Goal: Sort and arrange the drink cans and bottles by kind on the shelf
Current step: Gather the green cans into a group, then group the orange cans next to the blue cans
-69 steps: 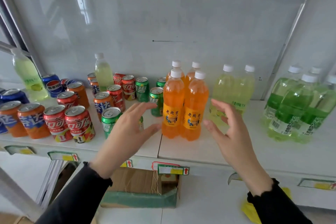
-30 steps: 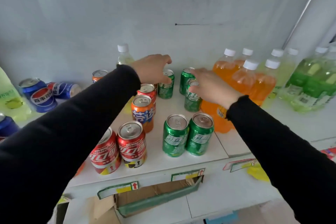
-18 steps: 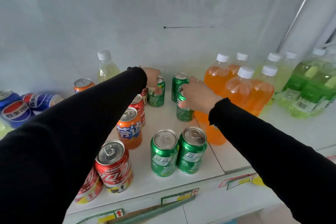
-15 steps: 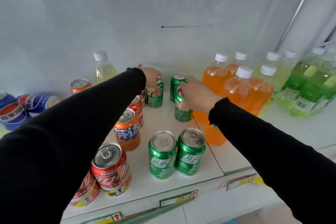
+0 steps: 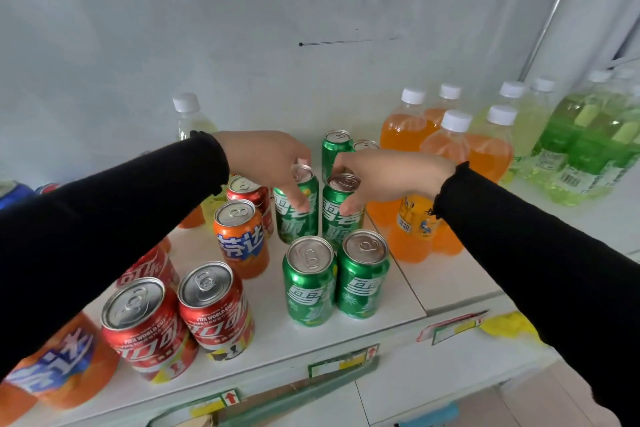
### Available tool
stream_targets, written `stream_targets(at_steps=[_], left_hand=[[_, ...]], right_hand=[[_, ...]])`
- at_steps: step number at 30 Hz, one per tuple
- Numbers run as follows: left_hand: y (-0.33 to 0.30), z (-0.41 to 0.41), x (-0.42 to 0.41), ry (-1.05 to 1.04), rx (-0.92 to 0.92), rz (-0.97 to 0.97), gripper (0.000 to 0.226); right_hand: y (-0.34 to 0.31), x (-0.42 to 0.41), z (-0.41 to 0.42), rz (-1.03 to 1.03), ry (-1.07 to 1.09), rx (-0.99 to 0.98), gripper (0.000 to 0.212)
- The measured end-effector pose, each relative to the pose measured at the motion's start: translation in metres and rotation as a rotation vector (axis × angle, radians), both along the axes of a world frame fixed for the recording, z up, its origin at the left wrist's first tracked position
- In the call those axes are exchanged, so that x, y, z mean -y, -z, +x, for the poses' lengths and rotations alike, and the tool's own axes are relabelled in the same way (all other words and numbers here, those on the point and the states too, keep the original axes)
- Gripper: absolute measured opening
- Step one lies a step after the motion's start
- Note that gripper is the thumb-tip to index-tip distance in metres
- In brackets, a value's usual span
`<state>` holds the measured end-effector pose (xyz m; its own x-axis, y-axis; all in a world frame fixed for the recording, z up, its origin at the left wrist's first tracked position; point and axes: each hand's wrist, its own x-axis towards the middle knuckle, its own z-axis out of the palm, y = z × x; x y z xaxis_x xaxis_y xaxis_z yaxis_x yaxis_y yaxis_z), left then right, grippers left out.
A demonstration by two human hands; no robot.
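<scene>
My left hand (image 5: 266, 163) grips a green can (image 5: 298, 215) from above near its rim. Beside it, my right hand (image 5: 384, 177) grips a second green can (image 5: 341, 218) the same way. These two stand just behind a front pair of green cans (image 5: 308, 282) (image 5: 363, 276) near the shelf edge (image 5: 346, 340). Another green can (image 5: 334, 149) stands further back, with one more can top (image 5: 365, 144) partly hidden behind my right hand. Both sleeves are black.
Red cans (image 5: 214, 308) (image 5: 145, 326) and orange cans (image 5: 240, 239) (image 5: 52, 364) stand at the left. Orange bottles (image 5: 450, 152), pale yellow bottles (image 5: 530, 114) and green bottles (image 5: 588, 142) fill the right. A pale bottle (image 5: 188, 114) stands at the back left; blue cans (image 5: 14, 191) at far left.
Both hands have drawn their green cans forward from the back of the shelf until they stand right behind the front pair. The camera has moved in closer.
</scene>
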<state>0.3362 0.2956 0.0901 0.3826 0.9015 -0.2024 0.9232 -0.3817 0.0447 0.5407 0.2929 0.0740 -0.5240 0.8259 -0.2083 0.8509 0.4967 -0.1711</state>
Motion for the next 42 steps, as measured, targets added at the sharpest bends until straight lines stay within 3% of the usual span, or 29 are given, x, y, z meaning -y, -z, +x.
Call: stream_targets(at_steps=[13, 24, 27, 30, 33, 42], left_hand=[[0.029, 0.007, 0.009, -0.007, 0.036, -0.055, 0.077], [0.01, -0.006, 0.015, -0.037, 0.081, -0.193, 0.084], [-0.008, -0.02, 0.027, -0.041, 0.168, -0.123, 0.079], [-0.031, -0.044, 0.049, -0.056, 0.3, -0.092, 0.07], [-0.047, -0.075, 0.074, -0.102, 0.303, -0.091, 0.065], [-0.04, -0.156, 0.119, -0.323, 0.24, -0.087, 0.055]], right_hand=[[0.013, -0.007, 0.003, -0.154, -0.028, -0.107, 0.057], [0.007, -0.003, 0.002, -0.177, -0.014, -0.093, 0.063], [-0.004, 0.003, -0.003, -0.108, -0.014, -0.19, 0.066], [-0.01, 0.008, -0.019, -0.024, -0.074, -0.406, 0.059], [-0.01, 0.009, -0.039, -0.091, -0.155, -0.537, 0.055], [0.015, 0.016, -0.089, -0.087, -0.278, -0.287, 0.066]])
